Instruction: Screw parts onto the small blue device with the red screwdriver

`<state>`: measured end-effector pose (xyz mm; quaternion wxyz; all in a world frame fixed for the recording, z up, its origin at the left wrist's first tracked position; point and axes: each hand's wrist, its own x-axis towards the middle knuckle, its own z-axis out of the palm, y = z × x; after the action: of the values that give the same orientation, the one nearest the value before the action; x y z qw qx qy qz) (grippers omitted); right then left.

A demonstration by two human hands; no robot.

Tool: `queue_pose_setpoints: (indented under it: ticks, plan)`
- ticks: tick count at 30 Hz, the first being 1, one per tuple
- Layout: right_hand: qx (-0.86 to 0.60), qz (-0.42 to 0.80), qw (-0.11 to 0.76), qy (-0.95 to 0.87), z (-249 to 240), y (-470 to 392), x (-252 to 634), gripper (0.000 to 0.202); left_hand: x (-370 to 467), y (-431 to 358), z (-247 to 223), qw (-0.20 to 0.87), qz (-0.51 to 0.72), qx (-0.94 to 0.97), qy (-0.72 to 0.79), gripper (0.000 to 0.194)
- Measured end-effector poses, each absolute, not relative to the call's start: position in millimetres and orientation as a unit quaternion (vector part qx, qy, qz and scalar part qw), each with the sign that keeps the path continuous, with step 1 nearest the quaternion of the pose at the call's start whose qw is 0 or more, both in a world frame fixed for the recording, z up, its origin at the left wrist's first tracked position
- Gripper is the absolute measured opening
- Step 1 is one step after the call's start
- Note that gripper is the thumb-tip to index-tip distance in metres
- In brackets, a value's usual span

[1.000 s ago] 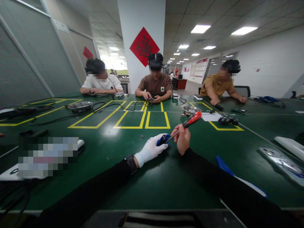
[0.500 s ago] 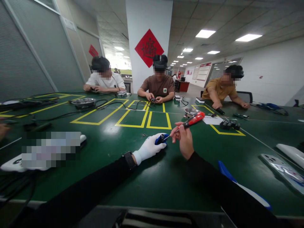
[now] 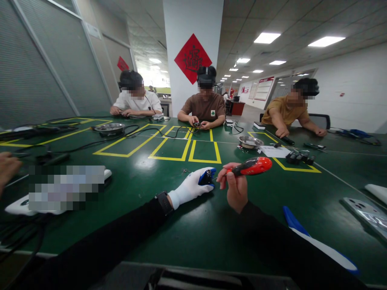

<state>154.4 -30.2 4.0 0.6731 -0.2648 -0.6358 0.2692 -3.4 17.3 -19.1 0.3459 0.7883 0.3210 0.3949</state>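
My left hand [image 3: 198, 182], in a white glove with blue palm and fingers, rests on the green table and is closed around a small black part [image 3: 208, 177] with a metallic top. What kind of part it is, I cannot make out. Bare, my right hand [image 3: 234, 185] grips a screwdriver [image 3: 255, 166] with a red and black handle. The handle lies almost level, and the thin shaft points left at the black part; whether the tip touches it is too small to tell. Just beyond the glove lie several small screws [image 3: 185, 170].
A blue-and-white glove [image 3: 320, 245] lies right of my forearm, near a phone [image 3: 364, 219]. Metal bowls [image 3: 250, 142], a white paper [image 3: 275, 151] and black parts [image 3: 299, 157] are farther back. Cables [image 3: 22, 231] and a white device [image 3: 18, 206] lie left. Three people sit opposite.
The screwdriver has tilted from slanting upward to nearly level, its handle swinging down and right. My left hand keeps its hold on the black part. At far left, another person's hand shows more.
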Motion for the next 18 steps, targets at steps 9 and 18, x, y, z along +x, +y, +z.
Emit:
queue_pose_setpoints:
  ticks: [9, 18]
  plan:
    - [-0.288, 0.264, 0.643, -0.659, 0.2, -27.0, 156.9, 0.016, -4.1, 19.1, -21.9, 0.308, 0.391, 0.797, 0.342, 0.056]
    - [-0.291, 0.255, 0.642, -0.662, 2.2, -26.8, 157.9, 0.016, -4.1, 18.0, -21.1, 0.293, 0.385, 0.804, 0.345, 0.056]
